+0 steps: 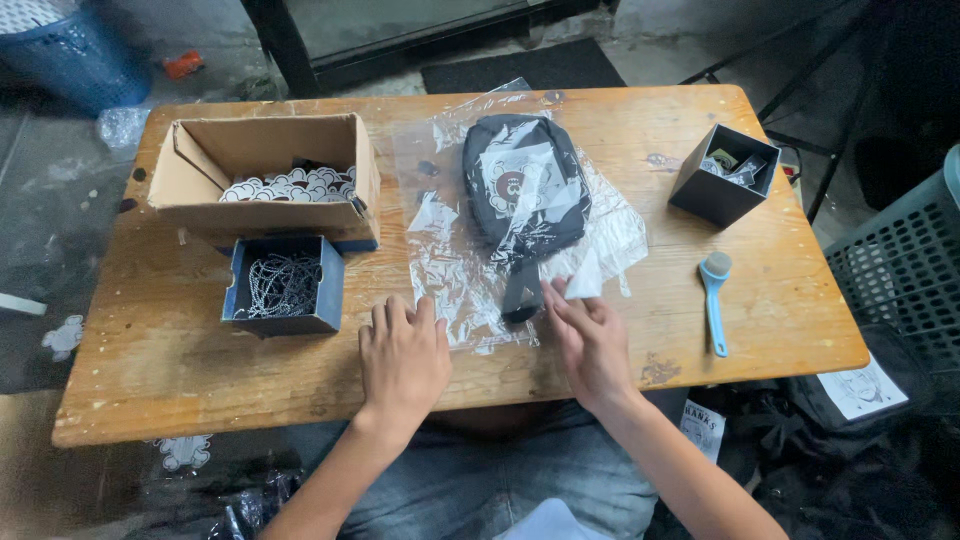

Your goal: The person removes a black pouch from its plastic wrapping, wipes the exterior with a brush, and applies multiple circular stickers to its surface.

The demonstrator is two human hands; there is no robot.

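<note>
The left hand (403,358) lies flat with fingers spread on the near edge of a clear plastic bag (470,280), its grip apart and clamping nothing. The right hand (590,345) presses open fingertips on the bag's lower right part beside a white flap, likewise holding nothing. The black pouch (525,190) lies inside or under the plastic at the middle of the desk (150,370); its packing looks begun, the bag's near end not yet closed. Left of it, a cardboard box (265,175) holds patterned stickers, a blue box (283,285) holds metal chains, and a dark box (722,172) on the right holds small wrapped pieces. A blue brush (714,300) lies nearby.
</note>
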